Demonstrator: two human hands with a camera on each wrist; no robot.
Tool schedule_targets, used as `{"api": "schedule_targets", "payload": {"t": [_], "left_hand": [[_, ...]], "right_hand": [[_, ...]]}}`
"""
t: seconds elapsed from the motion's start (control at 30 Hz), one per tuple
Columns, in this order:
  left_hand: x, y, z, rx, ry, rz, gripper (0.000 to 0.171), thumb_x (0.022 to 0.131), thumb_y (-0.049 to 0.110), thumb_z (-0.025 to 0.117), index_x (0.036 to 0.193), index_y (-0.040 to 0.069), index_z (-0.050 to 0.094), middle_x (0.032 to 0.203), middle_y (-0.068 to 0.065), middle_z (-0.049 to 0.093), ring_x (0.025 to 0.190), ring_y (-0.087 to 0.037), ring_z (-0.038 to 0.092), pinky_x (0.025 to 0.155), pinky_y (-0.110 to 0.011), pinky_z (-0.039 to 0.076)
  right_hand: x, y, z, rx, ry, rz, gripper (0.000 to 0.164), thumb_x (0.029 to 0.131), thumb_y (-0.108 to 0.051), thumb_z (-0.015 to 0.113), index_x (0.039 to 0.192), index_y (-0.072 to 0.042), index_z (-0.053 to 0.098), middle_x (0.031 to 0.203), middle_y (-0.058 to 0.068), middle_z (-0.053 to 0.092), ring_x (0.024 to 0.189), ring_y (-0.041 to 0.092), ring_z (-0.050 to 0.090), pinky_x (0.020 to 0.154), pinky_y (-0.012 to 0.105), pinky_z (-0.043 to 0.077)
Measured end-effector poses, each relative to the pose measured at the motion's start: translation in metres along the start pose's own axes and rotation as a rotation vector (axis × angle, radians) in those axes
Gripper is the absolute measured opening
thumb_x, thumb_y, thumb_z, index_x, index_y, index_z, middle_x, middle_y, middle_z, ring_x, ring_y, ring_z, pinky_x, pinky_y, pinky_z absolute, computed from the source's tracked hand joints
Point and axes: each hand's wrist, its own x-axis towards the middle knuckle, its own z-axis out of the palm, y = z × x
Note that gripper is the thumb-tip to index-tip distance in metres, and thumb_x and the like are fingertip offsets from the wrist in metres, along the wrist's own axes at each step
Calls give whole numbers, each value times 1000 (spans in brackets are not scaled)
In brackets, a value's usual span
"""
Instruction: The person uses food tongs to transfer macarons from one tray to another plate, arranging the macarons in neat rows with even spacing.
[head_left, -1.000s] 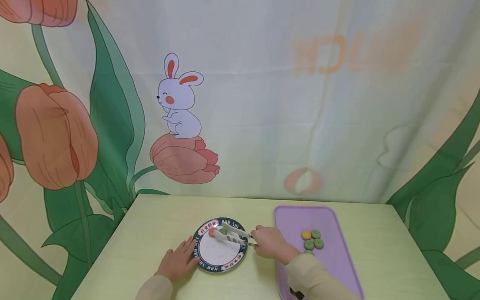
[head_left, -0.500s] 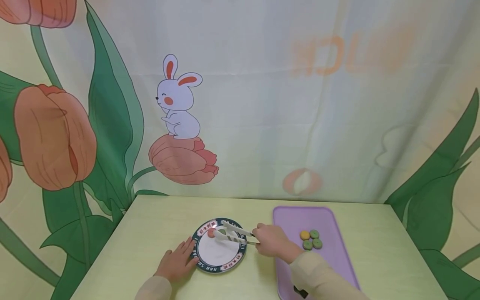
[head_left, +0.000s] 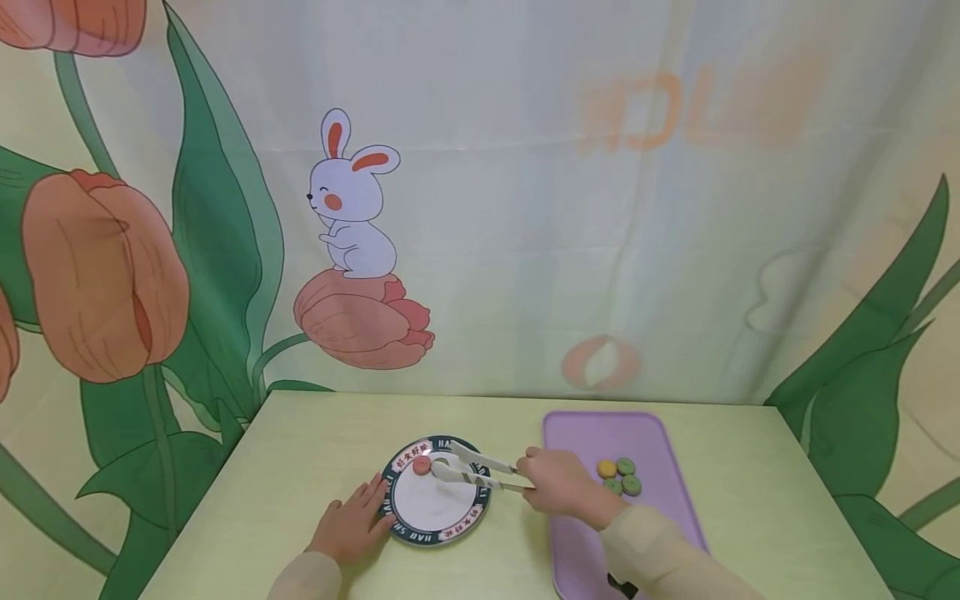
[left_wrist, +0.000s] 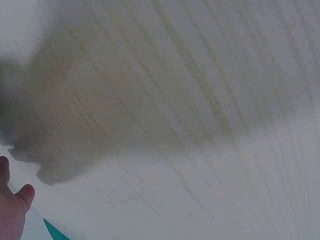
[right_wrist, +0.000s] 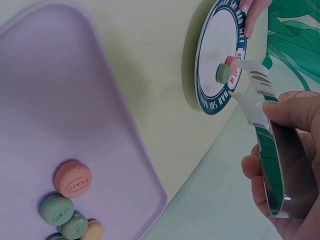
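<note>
A round white plate with a dark lettered rim (head_left: 408,527) lies on the pale green table. A red round sweet (head_left: 422,465) and a green one (right_wrist: 223,74) lie near its far edge. My left hand (head_left: 348,525) rests flat on the table, its straight fingertips touching the plate's left rim. My right hand (head_left: 558,483) grips white tongs (head_left: 480,471). The tongs' tips are spread apart over the plate, right by the green sweet. In the right wrist view the tongs (right_wrist: 257,100) stand just beside both sweets, not clamping either.
A purple tray (head_left: 592,433) lies right of the plate with several round sweets (head_left: 618,477) in a cluster, green, yellow and pink (right_wrist: 73,179). A printed curtain with a rabbit and tulips hangs behind the table. The left wrist view is blurred tabletop.
My right hand and the tongs have drawn back slightly to the right. The tongs' tips have spread, and the green sweet lies on the plate by the red one. The left hand stayed put.
</note>
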Motion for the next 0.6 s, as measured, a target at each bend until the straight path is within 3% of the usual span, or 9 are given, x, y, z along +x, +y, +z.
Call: {"api": "schedule_targets", "payload": {"t": [0.33, 0.6], "left_hand": [[0, 0, 1, 0, 12, 15, 65, 89, 52, 35, 138, 11, 31, 146, -7, 25, 130, -31, 30, 97, -62, 26], [2, -2, 2, 12, 14, 12, 65, 88, 54, 34, 138, 12, 30, 146, -6, 25, 130, -30, 30, 97, -61, 27]], "right_hand": [[-10, 3, -8, -3, 13, -13, 10, 69, -17, 65, 71, -13, 56, 64, -5, 45, 47, 9, 34, 37, 23, 27], [-26, 11, -16, 68, -17, 31, 10, 72, -17, 65, 78, -11, 59, 71, -4, 51, 51, 7, 40, 39, 21, 31]]}}
